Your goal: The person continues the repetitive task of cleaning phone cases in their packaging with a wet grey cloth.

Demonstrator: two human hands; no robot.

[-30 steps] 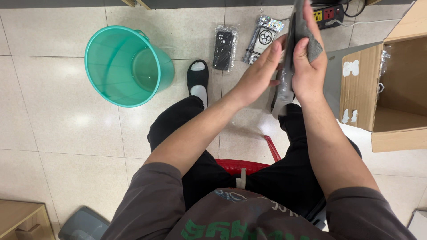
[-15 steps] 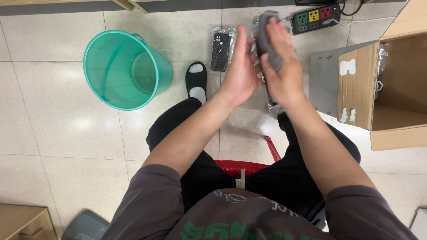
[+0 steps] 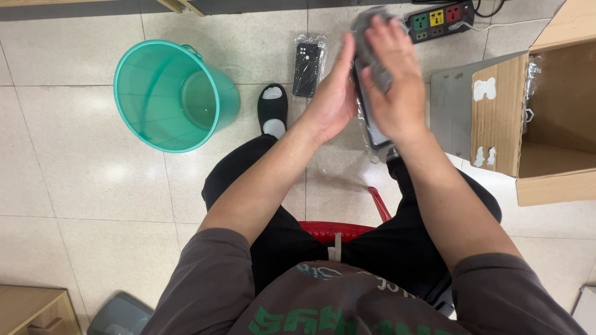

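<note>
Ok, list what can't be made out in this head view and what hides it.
- Dark flat item between the hands: mostly covered by the right hand and left hand; its kind is unclear.
- Grey cloth: blurred and partly under the fingers.
- Cardboard box: cut off by the right edge, inside shadowed.
- Power strip: clipped by the top edge.

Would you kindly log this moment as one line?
left hand: steadies dark case | right hand: presses grey cloth on it | teal bucket: left floor
</note>
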